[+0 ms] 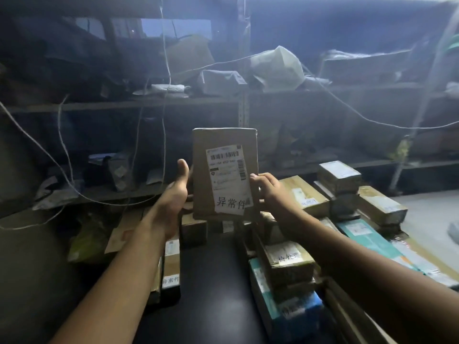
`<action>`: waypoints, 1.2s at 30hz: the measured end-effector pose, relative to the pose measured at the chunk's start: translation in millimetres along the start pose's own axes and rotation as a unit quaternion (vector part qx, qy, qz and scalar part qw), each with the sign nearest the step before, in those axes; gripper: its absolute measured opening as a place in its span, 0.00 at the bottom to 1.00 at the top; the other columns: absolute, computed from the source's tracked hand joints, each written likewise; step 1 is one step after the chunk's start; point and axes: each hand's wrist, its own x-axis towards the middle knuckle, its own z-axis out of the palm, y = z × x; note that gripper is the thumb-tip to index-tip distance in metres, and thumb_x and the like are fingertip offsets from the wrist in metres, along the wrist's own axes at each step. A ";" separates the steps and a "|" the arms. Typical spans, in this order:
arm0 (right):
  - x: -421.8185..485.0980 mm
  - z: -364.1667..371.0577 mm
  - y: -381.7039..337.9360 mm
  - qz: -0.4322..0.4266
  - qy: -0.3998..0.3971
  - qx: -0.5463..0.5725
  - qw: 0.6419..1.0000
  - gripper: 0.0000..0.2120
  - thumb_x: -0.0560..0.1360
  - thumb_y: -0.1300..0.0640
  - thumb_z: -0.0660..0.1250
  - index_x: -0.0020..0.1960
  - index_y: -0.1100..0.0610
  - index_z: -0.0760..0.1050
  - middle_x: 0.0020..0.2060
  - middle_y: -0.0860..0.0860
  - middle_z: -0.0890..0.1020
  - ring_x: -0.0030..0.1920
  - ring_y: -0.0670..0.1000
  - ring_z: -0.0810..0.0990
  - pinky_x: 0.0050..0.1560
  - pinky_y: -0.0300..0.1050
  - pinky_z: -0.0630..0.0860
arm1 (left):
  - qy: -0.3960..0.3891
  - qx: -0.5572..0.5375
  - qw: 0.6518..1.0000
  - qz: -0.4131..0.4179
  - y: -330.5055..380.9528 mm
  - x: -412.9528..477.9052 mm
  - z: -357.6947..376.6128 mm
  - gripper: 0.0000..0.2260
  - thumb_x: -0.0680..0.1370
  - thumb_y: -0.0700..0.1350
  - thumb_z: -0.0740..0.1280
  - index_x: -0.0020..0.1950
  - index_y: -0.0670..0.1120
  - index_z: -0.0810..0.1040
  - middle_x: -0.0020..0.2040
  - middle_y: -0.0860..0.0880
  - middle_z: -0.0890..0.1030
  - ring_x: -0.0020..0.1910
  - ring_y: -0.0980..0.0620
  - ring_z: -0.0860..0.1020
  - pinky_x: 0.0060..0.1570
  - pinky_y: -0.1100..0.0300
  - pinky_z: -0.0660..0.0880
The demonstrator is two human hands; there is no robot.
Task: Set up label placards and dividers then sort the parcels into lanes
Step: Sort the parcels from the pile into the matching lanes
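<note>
Head view: both hands are holding a brown parcel (224, 173) upright above the dark surface (216, 281) — the left hand (173, 194) is cupping its left edge, the right hand (269, 188) is pinching its right edge with curled fingers (255, 178) — between two rows of stacked parcels (285, 259), its shipping label (228, 177) facing the camera.

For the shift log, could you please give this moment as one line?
left hand: holds box | right hand: holds box | box: upright, label facing camera
</note>
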 end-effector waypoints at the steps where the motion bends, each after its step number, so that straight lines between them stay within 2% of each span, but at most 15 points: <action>1: 3.8 -15.2 -1.4 -0.004 0.005 0.002 1.000 0.09 0.84 0.51 0.62 0.51 0.56 0.73 0.42 0.53 0.81 0.37 0.47 0.84 0.35 0.45 0.81 | -0.004 0.007 1.000 0.016 3.3 6.3 13.4 0.32 0.71 0.78 0.46 0.68 0.69 0.73 0.68 0.50 0.78 0.69 0.43 0.74 0.70 0.36 0.67; 4: 16.9 -67.8 -3.3 -0.010 0.010 -0.003 1.000 0.11 0.84 0.49 0.61 0.53 0.56 0.75 0.46 0.57 0.83 0.44 0.52 0.84 0.46 0.54 0.82 | -0.022 0.011 0.999 0.046 13.7 30.4 63.0 0.31 0.72 0.76 0.45 0.69 0.69 0.72 0.67 0.54 0.79 0.68 0.44 0.75 0.68 0.37 0.69; 7: 31.3 -126.2 -5.3 -0.007 0.031 -0.004 0.999 0.11 0.84 0.48 0.61 0.53 0.55 0.75 0.47 0.56 0.83 0.42 0.51 0.85 0.38 0.47 0.82 | -0.033 0.012 0.998 0.051 20.3 54.5 118.3 0.33 0.73 0.77 0.45 0.72 0.67 0.71 0.68 0.49 0.78 0.70 0.38 0.72 0.66 0.40 0.71; 9: 42.8 -165.7 -6.9 -0.004 0.041 -0.012 0.999 0.12 0.84 0.47 0.61 0.54 0.55 0.76 0.49 0.57 0.84 0.44 0.51 0.86 0.37 0.47 0.82 | -0.040 0.015 0.998 0.051 23.2 70.9 153.9 0.34 0.72 0.78 0.45 0.73 0.67 0.69 0.73 0.47 0.73 0.73 0.33 0.65 0.71 0.32 0.61; 11: 52.4 -199.1 -9.1 -0.004 0.028 -0.027 0.999 0.19 0.82 0.42 0.61 0.59 0.57 0.76 0.53 0.59 0.85 0.51 0.56 0.86 0.44 0.56 0.85 | -0.040 0.019 0.998 0.047 25.5 85.1 182.7 0.36 0.70 0.79 0.45 0.74 0.67 0.67 0.75 0.46 0.69 0.74 0.32 0.63 0.72 0.29 0.56; 13: 60.9 -224.4 -10.7 0.004 0.014 -0.023 1.000 0.26 0.78 0.38 0.60 0.64 0.56 0.76 0.54 0.59 0.85 0.53 0.58 0.86 0.48 0.62 0.84 | -0.034 0.024 0.998 0.043 27.4 94.2 205.8 0.36 0.70 0.79 0.45 0.75 0.67 0.66 0.76 0.48 0.69 0.74 0.34 0.65 0.72 0.30 0.59; 16: 72.0 -250.2 -7.5 0.001 0.002 -0.031 1.000 0.21 0.84 0.43 0.56 0.66 0.56 0.76 0.53 0.57 0.85 0.50 0.55 0.87 0.41 0.55 0.85 | -0.016 0.028 0.999 0.027 26.3 103.6 230.7 0.38 0.70 0.78 0.46 0.76 0.65 0.65 0.76 0.48 0.66 0.75 0.36 0.62 0.73 0.34 0.59; 19: 82.7 -263.9 3.0 0.012 -0.008 -0.028 1.000 0.21 0.85 0.44 0.55 0.66 0.58 0.75 0.53 0.57 0.85 0.50 0.56 0.86 0.39 0.49 0.85 | 0.000 0.040 0.999 0.026 26.3 107.0 243.7 0.37 0.70 0.78 0.46 0.75 0.67 0.65 0.75 0.51 0.69 0.74 0.40 0.67 0.67 0.41 0.65; 21: 87.9 -267.6 6.8 0.019 -0.014 -0.022 0.999 0.22 0.85 0.43 0.55 0.66 0.58 0.75 0.53 0.57 0.84 0.48 0.54 0.86 0.38 0.45 0.83 | 0.009 0.039 0.999 0.023 27.9 107.9 248.5 0.34 0.72 0.77 0.44 0.75 0.68 0.65 0.75 0.50 0.68 0.74 0.38 0.66 0.69 0.39 0.63; 23: 92.3 -270.5 8.4 0.023 -0.017 -0.009 1.000 0.22 0.85 0.43 0.55 0.67 0.58 0.75 0.53 0.58 0.84 0.47 0.54 0.86 0.36 0.45 0.83 | 0.013 0.041 0.999 0.021 28.8 110.7 251.4 0.32 0.74 0.75 0.43 0.75 0.68 0.65 0.76 0.49 0.63 0.74 0.36 0.63 0.73 0.34 0.57; 28: 95.5 -279.3 12.0 0.026 -0.013 -0.003 1.000 0.22 0.85 0.43 0.56 0.66 0.59 0.75 0.53 0.58 0.85 0.48 0.54 0.86 0.35 0.45 0.82 | 0.005 0.050 0.999 0.015 28.5 121.6 258.2 0.36 0.70 0.77 0.45 0.75 0.67 0.66 0.76 0.47 0.64 0.75 0.34 0.61 0.73 0.32 0.55; 30: 93.2 -287.0 11.2 0.028 -0.001 -0.001 1.000 0.21 0.85 0.43 0.56 0.64 0.58 0.76 0.51 0.57 0.85 0.42 0.50 0.87 0.33 0.43 0.80 | -0.003 0.045 0.999 0.014 27.1 128.1 263.1 0.36 0.70 0.78 0.46 0.74 0.67 0.66 0.77 0.48 0.66 0.76 0.34 0.60 0.74 0.32 0.54; 32: 88.1 -298.0 9.8 0.023 0.024 -0.015 0.999 0.18 0.85 0.44 0.56 0.60 0.57 0.76 0.45 0.53 0.85 0.37 0.46 0.86 0.31 0.40 0.80 | -0.034 0.032 0.999 0.012 25.5 135.2 270.8 0.36 0.69 0.78 0.47 0.74 0.67 0.67 0.78 0.48 0.64 0.76 0.32 0.57 0.74 0.31 0.50; 34: 80.8 -312.2 8.3 0.021 0.051 -0.031 0.998 0.19 0.85 0.44 0.55 0.62 0.57 0.77 0.47 0.53 0.85 0.39 0.44 0.86 0.31 0.37 0.79 | -0.073 0.037 0.997 0.005 25.8 146.0 283.1 0.38 0.67 0.80 0.47 0.74 0.69 0.66 0.77 0.52 0.67 0.75 0.33 0.63 0.74 0.30 0.53; 36: 72.2 -335.2 7.2 0.021 0.084 -0.058 0.995 0.22 0.85 0.42 0.55 0.64 0.57 0.77 0.52 0.54 0.86 0.45 0.48 0.87 0.34 0.38 0.80 | -0.105 0.039 0.994 0.011 24.5 160.0 304.5 0.37 0.68 0.80 0.45 0.74 0.70 0.65 0.73 0.59 0.72 0.72 0.40 0.72 0.73 0.33 0.58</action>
